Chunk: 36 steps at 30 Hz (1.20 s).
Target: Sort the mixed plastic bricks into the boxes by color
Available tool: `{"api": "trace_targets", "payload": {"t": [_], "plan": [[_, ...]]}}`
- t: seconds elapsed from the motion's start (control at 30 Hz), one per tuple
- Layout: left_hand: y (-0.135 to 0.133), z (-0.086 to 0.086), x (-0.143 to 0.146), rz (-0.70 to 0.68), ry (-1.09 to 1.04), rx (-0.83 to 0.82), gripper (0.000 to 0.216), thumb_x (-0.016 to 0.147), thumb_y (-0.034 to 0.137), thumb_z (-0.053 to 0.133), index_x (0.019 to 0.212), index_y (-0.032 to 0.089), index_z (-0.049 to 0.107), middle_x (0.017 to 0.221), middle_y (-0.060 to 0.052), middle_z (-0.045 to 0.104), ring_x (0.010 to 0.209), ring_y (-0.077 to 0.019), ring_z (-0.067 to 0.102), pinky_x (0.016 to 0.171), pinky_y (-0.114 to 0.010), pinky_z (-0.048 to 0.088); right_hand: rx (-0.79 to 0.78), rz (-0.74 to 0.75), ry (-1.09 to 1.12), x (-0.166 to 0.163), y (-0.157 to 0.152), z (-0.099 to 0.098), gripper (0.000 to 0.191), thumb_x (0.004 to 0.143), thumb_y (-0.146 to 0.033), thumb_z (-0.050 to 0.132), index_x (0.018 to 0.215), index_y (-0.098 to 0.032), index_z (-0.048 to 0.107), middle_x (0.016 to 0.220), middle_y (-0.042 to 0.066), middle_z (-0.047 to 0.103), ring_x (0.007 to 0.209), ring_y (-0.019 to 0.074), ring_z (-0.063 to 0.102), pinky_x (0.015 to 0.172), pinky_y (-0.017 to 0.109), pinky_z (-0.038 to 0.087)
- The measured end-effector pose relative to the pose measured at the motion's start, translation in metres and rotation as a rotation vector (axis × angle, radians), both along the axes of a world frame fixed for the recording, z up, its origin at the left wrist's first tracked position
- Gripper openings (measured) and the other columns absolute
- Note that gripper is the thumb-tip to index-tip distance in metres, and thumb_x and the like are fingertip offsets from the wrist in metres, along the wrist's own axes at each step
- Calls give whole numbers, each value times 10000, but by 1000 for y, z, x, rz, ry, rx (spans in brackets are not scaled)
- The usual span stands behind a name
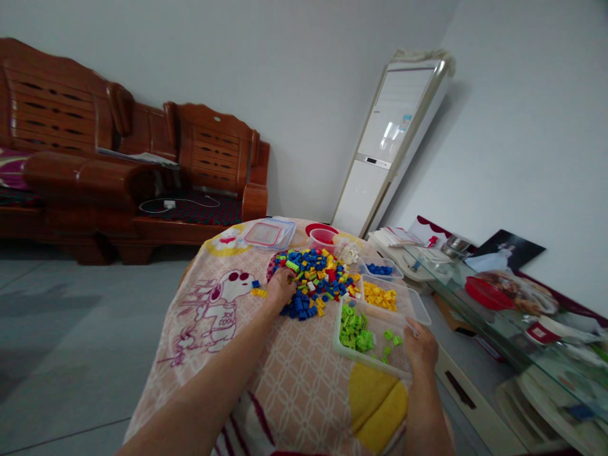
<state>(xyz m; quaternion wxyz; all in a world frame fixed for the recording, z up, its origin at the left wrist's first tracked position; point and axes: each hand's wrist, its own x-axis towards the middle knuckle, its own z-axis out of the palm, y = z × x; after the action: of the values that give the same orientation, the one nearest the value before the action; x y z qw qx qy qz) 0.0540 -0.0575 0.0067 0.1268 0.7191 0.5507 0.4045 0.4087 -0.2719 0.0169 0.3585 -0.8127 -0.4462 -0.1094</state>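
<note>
A heap of small coloured bricks point(317, 282) lies on a table covered with a cartoon-print cloth point(223, 316). My left hand point(281, 286) rests at the heap's left edge, fingers curled down into the bricks; what it pinches is hidden. My right hand point(420, 345) grips the near right corner of a clear box with green bricks point(375, 354). Beyond it stand a clear box of yellow bricks point(380, 296) and one of blue bricks point(380, 269). A few yellow and blue bricks point(258, 290) lie loose left of my left hand.
Red cups point(323, 235) and stacked clear lids point(268, 233) sit at the table's far edge. A wooden sofa point(118, 171) stands at the left, a tall white air conditioner point(387, 145) at the back. A cluttered glass shelf point(479, 304) runs along the right wall.
</note>
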Motion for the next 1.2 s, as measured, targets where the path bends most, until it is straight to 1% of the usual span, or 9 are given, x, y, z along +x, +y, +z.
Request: {"api": "trace_targets", "payload": {"t": [0.13, 0.3, 0.53, 0.67, 0.77, 0.9, 0.97, 1.1, 1.2], "plan": [[-1, 1, -3, -38, -75, 53, 156, 730, 103, 561, 850, 165, 638, 904, -46, 660, 848, -157, 613, 800, -259, 484, 9, 4, -18, 0, 0, 1, 491, 745, -381, 411, 1033, -127, 716, 1060, 137, 700, 929, 255, 621, 846, 361, 456], [-20, 19, 8, -129, -189, 153, 127, 773, 159, 572, 881, 172, 637, 867, -37, 663, 787, -147, 612, 787, -267, 491, -5, 5, -8, -1, 0, 2, 501, 743, -385, 411, 1038, -116, 713, 1065, 149, 694, 916, 261, 623, 840, 367, 456], [-77, 28, 59, -594, -294, 102, 171, 791, 163, 586, 941, 184, 666, 854, -13, 690, 729, -119, 626, 724, -230, 504, -8, -4, -3, 1, 0, 1, 505, 736, -397, 414, 1045, -136, 717, 1055, 132, 697, 896, 247, 621, 824, 351, 456], [-97, 29, 70, -794, -157, 153, 215, 817, 212, 603, 1018, 201, 680, 975, -45, 709, 933, -173, 635, 851, -282, 493, -16, -23, -1, -1, -1, 4, 520, 730, -405, 403, 1046, -135, 716, 1044, 136, 697, 889, 250, 617, 817, 358, 456], [-86, 32, 62, -705, -112, 189, 268, 831, 196, 571, 1079, 213, 671, 1053, -63, 699, 1009, -197, 622, 911, -327, 480, -8, -15, 8, -2, -1, 4, 521, 731, -406, 406, 1041, -125, 715, 1061, 144, 692, 909, 253, 617, 838, 362, 454], [-43, 29, 37, -331, -62, 129, 273, 822, 156, 545, 1056, 207, 677, 1072, -74, 687, 1021, -202, 613, 918, -331, 478, -17, -6, 8, 0, -1, 2, 517, 742, -396, 405, 1061, -124, 708, 1085, 145, 685, 929, 260, 616, 854, 372, 451], [-24, 25, 24, -203, 44, 69, 244, 816, 145, 542, 1005, 189, 690, 1044, -85, 686, 1020, -210, 607, 926, -332, 468, -15, -10, -5, 0, -1, 1, 506, 747, -393, 407, 1057, -129, 708, 1077, 145, 688, 921, 258, 616, 850, 370, 452], [-11, 15, 11, -162, 237, 27, 212, 851, 178, 501, 908, 185, 705, 1031, -96, 665, 979, -225, 607, 898, -349, 463, -19, -24, 1, 0, 0, 1, 498, 744, -394, 412, 1043, -135, 715, 1084, 143, 686, 910, 256, 619, 846, 369, 452], [-15, 14, 12, -173, 282, 24, 251, 890, 208, 455, 955, 202, 698, 1138, -97, 639, 1015, -228, 595, 917, -360, 443, -20, -37, 9, 0, 0, 1, 500, 739, -395, 415, 1046, -143, 719, 1082, 140, 687, 891, 254, 618, 823, 367, 455]]}}
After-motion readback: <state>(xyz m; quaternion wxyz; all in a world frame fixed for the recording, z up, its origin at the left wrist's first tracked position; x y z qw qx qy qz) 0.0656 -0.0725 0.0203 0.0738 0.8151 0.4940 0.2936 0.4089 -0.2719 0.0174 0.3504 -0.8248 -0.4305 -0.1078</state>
